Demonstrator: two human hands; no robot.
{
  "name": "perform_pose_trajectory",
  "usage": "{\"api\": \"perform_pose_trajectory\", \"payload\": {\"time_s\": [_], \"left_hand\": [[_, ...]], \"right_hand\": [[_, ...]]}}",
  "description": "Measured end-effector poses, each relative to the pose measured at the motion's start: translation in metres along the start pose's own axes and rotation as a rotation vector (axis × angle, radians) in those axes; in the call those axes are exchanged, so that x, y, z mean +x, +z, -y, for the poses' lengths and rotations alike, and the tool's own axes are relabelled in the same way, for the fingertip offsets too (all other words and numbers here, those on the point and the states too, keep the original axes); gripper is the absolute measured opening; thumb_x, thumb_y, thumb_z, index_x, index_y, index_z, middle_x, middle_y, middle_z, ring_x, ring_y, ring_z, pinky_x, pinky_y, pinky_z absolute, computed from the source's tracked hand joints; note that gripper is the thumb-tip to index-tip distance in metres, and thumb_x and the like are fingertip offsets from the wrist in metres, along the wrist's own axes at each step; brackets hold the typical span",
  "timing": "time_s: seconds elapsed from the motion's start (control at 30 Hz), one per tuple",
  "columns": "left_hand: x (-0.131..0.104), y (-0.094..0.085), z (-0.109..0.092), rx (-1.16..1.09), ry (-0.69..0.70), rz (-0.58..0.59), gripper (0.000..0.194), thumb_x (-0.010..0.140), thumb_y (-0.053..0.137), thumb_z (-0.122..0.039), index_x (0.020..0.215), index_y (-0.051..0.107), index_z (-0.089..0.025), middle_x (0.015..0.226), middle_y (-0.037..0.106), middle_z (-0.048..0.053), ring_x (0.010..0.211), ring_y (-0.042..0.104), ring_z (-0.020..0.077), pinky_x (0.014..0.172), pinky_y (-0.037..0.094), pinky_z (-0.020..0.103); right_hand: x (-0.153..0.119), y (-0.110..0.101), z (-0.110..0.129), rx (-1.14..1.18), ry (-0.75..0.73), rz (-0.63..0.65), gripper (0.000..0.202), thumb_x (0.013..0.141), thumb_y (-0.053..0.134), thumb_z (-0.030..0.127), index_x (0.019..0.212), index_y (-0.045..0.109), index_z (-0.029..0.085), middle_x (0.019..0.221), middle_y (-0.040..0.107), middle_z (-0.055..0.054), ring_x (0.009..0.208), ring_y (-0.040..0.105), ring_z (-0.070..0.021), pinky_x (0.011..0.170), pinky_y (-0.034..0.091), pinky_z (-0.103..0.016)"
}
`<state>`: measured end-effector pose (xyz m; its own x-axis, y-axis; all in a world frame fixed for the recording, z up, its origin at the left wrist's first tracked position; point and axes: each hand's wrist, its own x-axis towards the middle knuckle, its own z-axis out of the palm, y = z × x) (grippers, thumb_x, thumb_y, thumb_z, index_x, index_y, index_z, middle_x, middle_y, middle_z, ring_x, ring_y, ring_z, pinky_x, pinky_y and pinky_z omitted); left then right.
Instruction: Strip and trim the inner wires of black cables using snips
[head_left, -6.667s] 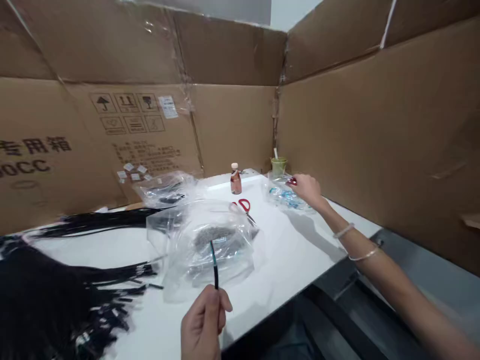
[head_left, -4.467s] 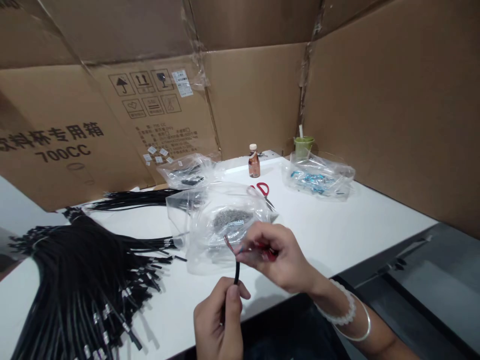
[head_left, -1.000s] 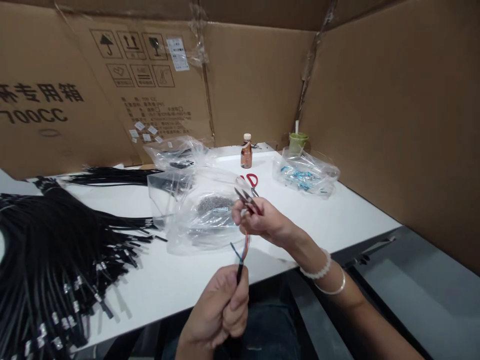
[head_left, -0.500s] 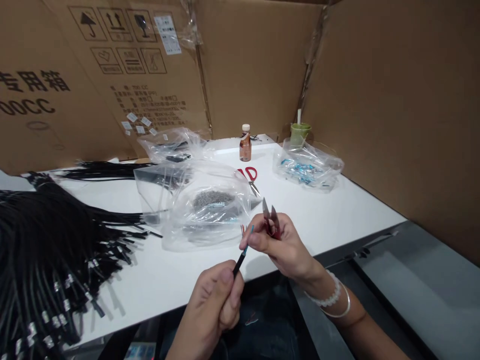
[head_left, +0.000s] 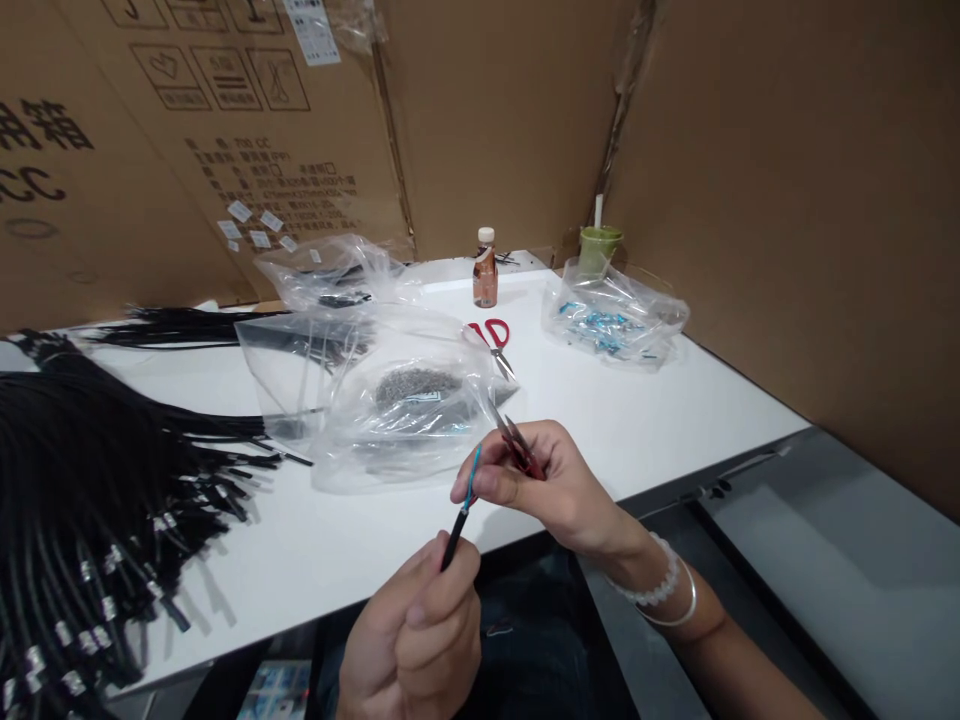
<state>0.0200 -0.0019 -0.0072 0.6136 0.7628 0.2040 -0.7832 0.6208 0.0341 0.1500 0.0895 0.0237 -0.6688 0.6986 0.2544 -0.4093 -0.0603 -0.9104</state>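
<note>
White desk (head_left: 660, 420) walled by cardboard, left hand (head_left: 420, 640) gripping black cable (head_left: 453, 525), blue wire (head_left: 472, 478) pinched by right hand (head_left: 551, 485) holding red snips (head_left: 517, 448)

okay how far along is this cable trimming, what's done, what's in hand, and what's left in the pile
Done: cannot tell; no finished cables stand apart. In hand: the left hand grips one black cable, while the right hand pinches its blue wire and holds red snips. Left: a large bundle of black cables on the white table.
</note>
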Motion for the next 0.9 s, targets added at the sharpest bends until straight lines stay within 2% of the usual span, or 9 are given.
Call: {"api": "perform_pose_trajectory", "payload": {"time_s": [0.2,0.37,0.47,0.67,0.83,0.9], "left_hand": [[-0.002,0.0,0.0,-0.037,-0.022,0.005,0.054,0.096,0.05,-0.021,0.049,0.022,-0.021,0.024,0.012,-0.015,0.018,-0.011,-0.0053,0.019,0.008,0.007],[-0.004,0.001,0.002,0.075,-0.008,-0.091,0.058,0.091,0.059,-0.026,0.047,0.022,-0.021,0.023,0.006,-0.016,0.019,-0.013,-0.004,0.018,0.002,0.01],[-0.002,0.004,0.003,0.158,0.008,-0.142,0.062,0.087,0.065,-0.029,0.046,0.019,-0.021,0.023,0.003,-0.015,0.018,-0.011,-0.0036,0.02,-0.001,0.011],[0.0,0.007,0.004,0.059,0.025,-0.002,0.06,0.094,0.054,-0.024,0.047,0.018,-0.02,0.024,0.006,-0.014,0.017,-0.006,-0.0039,0.021,0.005,0.009],[-0.002,0.005,0.006,0.059,0.077,0.006,0.058,0.095,0.053,-0.023,0.047,0.02,-0.02,0.024,0.008,-0.015,0.018,-0.007,-0.0041,0.021,0.006,0.009],[-0.002,0.003,0.007,0.107,0.103,0.005,0.059,0.094,0.054,-0.025,0.046,0.02,-0.02,0.023,0.009,-0.014,0.017,-0.006,-0.0036,0.02,0.006,0.01]], "right_hand": [[-0.001,0.003,0.005,0.073,0.063,0.061,0.013,0.078,0.076,0.026,0.074,0.071,0.015,0.069,0.068,-0.002,0.069,0.064,-0.0132,0.072,0.056,-0.027],[-0.002,0.004,0.006,0.081,0.056,0.081,0.006,0.078,0.073,0.02,0.074,0.072,0.015,0.064,0.064,0.001,0.066,0.062,-0.0114,0.068,0.054,-0.024],[-0.003,0.004,0.006,0.052,0.073,0.074,0.011,0.075,0.078,0.024,0.074,0.073,0.015,0.063,0.063,0.001,0.064,0.06,-0.0107,0.065,0.053,-0.023],[-0.005,0.006,0.006,0.009,0.074,0.04,0.021,0.075,0.079,0.033,0.073,0.073,0.014,0.062,0.063,0.0,0.057,0.055,-0.0093,0.058,0.05,-0.023],[-0.009,0.01,-0.004,-0.095,0.013,-0.056,0.031,0.076,0.078,0.043,0.068,0.069,0.015,0.061,0.062,-0.002,0.056,0.053,-0.0111,0.049,0.042,-0.023],[-0.012,0.014,-0.01,-0.144,-0.003,-0.118,0.034,0.075,0.078,0.047,0.064,0.067,0.016,0.058,0.06,-0.002,0.057,0.055,-0.0138,0.048,0.042,-0.024]]}}
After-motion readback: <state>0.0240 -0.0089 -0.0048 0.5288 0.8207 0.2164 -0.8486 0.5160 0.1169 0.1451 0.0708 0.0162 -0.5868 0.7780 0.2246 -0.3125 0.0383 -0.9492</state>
